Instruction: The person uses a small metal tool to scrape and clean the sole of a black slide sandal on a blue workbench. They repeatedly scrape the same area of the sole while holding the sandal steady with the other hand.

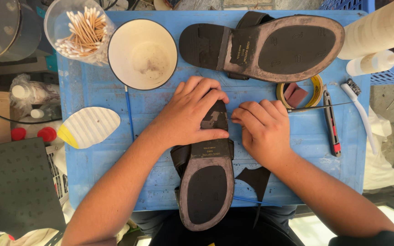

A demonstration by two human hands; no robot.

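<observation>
— Why is the left hand (192,114) clamped over the sandal (206,182)?

— It pins the sole-up sandal at the worktop's (96,86) near edge, while the right hand (263,130) pinches something thin at the heel; what, I cannot tell.

— And the second sandal (270,45)?

— Along the far edge.

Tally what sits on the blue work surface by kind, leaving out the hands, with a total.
Sandals, sole up: 2 (one under the left hand and right hand, one at the top)
White bowl: 1
Tape roll: 1
Utility knife: 1
White brush: 1
Cut black piece: 1
Total: 7
</observation>
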